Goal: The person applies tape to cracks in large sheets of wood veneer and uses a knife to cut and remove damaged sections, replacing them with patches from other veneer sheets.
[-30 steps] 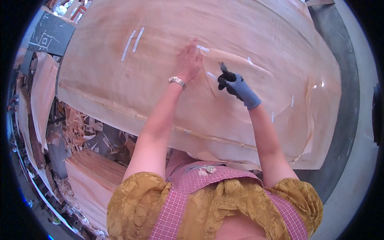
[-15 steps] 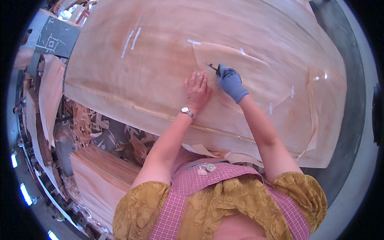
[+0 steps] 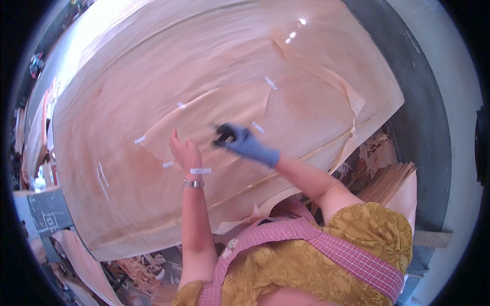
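Working with both hands over a large veneer sheet (image 3: 153, 86) filling most of the frame. Holding the bare left hand (image 3: 186, 152) left of centre, with fingers slightly apart, on nothing visible; wearing a metal-band wristwatch (image 3: 193, 183). Showing a white tape strip (image 3: 200, 171) across the left wrist; cannot tell whether stuck there. Holding the right hand (image 3: 240, 142), in a blue-grey glove (image 3: 255, 150) with black fingertips, at frame centre, with fingers curled and clamped on a small dark tool (image 3: 213, 125), too blurred to name. Seeing a thin veneer patch (image 3: 224, 109) mid-frame on the sheet, near both hands, with short white tape pieces (image 3: 270, 82) at its edges. Noting a loose veneer strip (image 3: 326, 74) upper right, a veneer stack (image 3: 385, 183) right, veneer scraps (image 3: 140, 270) lower left.
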`<state>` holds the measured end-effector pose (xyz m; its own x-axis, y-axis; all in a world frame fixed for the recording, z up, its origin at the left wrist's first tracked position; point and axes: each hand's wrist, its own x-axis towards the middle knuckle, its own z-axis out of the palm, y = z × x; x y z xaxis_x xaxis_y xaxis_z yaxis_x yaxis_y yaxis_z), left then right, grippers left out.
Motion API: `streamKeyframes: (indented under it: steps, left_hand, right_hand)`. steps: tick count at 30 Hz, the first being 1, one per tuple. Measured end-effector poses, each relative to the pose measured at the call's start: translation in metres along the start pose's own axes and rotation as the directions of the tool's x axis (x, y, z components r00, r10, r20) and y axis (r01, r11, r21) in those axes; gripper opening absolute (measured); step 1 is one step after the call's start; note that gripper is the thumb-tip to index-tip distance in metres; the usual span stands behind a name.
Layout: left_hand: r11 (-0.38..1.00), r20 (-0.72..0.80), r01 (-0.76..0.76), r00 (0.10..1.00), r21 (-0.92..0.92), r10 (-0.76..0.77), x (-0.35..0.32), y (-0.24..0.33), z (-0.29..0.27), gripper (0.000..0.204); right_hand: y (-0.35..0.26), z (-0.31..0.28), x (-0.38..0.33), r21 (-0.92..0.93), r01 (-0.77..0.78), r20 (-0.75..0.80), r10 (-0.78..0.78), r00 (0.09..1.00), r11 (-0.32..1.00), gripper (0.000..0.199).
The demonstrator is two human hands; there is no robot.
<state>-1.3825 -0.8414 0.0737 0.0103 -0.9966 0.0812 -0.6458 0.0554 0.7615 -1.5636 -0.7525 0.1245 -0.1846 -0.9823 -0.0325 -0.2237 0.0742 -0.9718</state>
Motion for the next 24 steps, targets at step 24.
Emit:
streamKeyframes:
  steps: [24]
  left_hand:
    - [0.843, 0.431, -0.383, 0.879, 0.378, 0.206, -0.002, -0.014, -0.027, 0.064]
  right_hand:
    - [0.009, -0.095, 0.277, -0.867, 0.355, 0.011, -0.699, 0.715, 0.350, 0.013]
